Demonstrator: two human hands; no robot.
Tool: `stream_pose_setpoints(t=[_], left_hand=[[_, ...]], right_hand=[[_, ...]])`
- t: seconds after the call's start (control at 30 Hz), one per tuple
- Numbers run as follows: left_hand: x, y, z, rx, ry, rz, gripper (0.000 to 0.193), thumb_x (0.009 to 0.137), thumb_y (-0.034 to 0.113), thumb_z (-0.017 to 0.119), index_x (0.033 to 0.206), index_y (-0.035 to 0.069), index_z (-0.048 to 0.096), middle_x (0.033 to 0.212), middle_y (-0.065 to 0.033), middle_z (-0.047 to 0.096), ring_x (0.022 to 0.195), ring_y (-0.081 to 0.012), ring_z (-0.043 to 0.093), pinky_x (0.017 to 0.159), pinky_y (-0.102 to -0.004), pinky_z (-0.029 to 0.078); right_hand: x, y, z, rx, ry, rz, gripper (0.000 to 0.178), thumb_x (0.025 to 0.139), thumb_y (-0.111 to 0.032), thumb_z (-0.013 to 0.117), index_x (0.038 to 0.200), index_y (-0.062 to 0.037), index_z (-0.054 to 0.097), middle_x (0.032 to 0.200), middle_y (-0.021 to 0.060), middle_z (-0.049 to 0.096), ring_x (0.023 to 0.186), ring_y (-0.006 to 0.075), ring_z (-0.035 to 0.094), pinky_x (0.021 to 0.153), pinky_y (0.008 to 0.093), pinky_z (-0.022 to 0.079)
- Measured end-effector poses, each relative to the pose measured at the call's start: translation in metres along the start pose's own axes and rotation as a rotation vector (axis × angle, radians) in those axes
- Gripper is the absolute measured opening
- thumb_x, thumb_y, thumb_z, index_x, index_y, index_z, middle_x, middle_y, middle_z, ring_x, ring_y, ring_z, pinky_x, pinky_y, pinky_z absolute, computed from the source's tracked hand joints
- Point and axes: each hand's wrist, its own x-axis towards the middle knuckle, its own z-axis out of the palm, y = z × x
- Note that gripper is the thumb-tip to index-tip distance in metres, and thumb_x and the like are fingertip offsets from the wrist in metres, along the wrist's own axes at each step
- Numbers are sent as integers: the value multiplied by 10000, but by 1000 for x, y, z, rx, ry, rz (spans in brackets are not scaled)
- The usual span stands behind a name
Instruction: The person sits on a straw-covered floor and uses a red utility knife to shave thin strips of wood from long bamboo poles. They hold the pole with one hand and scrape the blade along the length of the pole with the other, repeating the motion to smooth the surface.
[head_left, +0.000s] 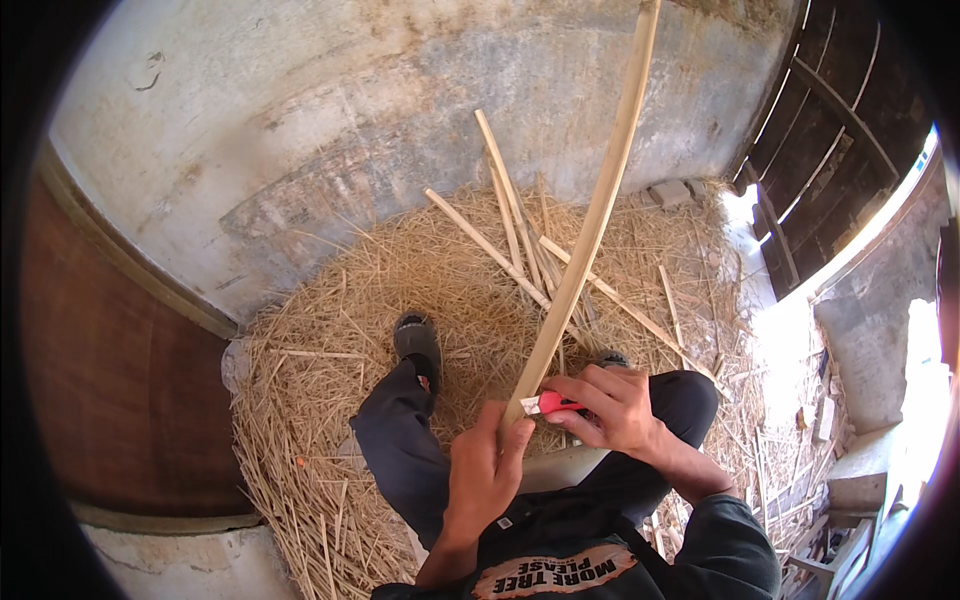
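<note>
- Above my lap, over the litter: 1 long pale strip [590,230], raised at a slant, its upper end running out of view.
- Left hand [488,465], mine: clamped on the strip's lower end, thumb along its face.
- Right hand [612,405], mine: fingers curled tight about 1 red-handled knife [558,402], its blade at the strip's edge, just beside my left thumb.
- Progress, by my judgement: partway on this strip; the blade sits near its lower end, and the long upper part seems left to work. Fineness of any cut: too small to tell.
- Loose strips [476,234], at least 4: lying crossed beyond my feet; whether finished or waiting, I cannot tell.
- Surface: straw-coloured litter [330,290], spread thickly on the floor, around my 2 dark shoes [417,340].
- Room: 1 stained pale wall [300,100] ahead; 1 brown panel [120,350] at left; dark slatted boards [830,130] at right, daylight showing through gaps.
</note>
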Motion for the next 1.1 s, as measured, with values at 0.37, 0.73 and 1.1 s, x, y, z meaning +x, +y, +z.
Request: stream_pose_setpoints(t=[0.37,0.73,1.1], left_hand=[[-1,-8,4,-41,-59,33,338,1172,291,457,1045,-2,568,682,-228,550,621,-473,596,588,-494,420],[-1,-5,6,125,-26,35,313,1162,267,482,994,9,543,669,-266,559,675,-527,611,588,-563,424],[-29,-20,5,130,-69,-26,371,1173,270,440,920,7,506,634,-229,461,576,-474,534,559,-501,379]], right_hand=[[6,-14,-2,-44,-11,24,404,840,-372,872,1160,-134,803,719,-25,573,528,154,596,503,306,480],[14,-17,-14,-131,-50,23,349,859,-351,874,1139,-152,812,715,-19,592,516,157,598,494,312,478],[28,34,-39,-183,117,259,286,894,-269,869,1116,-97,813,783,65,716,602,246,679,544,362,516]])
